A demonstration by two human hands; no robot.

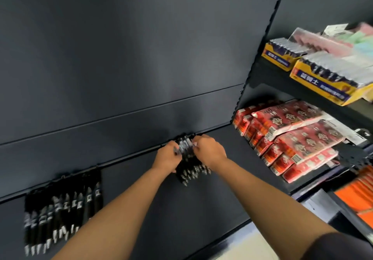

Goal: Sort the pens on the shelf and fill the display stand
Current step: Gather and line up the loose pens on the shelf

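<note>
Centre frame: grips pen bunch [186, 148] w/ L hand [167, 155] and R hand [210, 150], fingers curled round it, on dark shelf [201, 209] by back rail [121, 161]. Also second pen row [60, 213] lower left, well apart.

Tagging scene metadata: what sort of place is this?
Probably a retail shop: dark metal shelving with a slotted upright, yellow display boxes of what look like batteries, stacked red packets, and rows of black pens.
</note>
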